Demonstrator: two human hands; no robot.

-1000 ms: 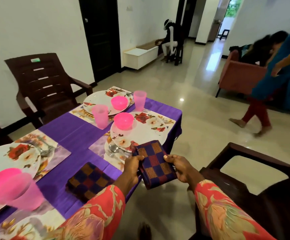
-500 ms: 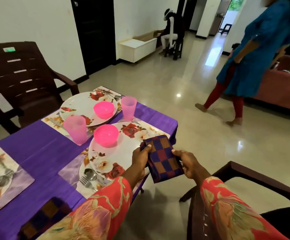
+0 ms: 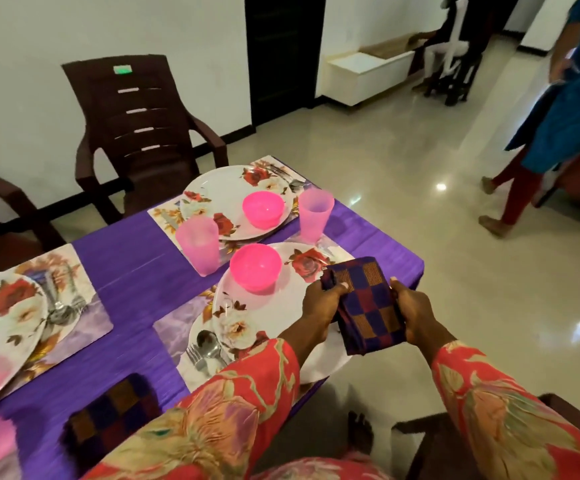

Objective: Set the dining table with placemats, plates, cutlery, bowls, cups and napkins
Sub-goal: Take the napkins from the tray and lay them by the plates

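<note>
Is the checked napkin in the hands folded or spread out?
Folded: the checked napkin is a compact layered rectangle, gripped at its sides by left hand and right hand.

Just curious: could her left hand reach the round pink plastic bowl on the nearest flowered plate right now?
Probably, but not freely: the left hand is close to the round pink plastic bowl with nothing between, yet it grips the checked folded cloth napkin together with the right hand.

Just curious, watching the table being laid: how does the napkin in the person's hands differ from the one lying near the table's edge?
The held napkin is gripped by the left hand and right hand, above the near plate; the lying napkin rests untouched on the purple cloth. The held one hangs tilted, its folded layers showing; the lying one sits flat. Both share the same checked pattern.
</note>
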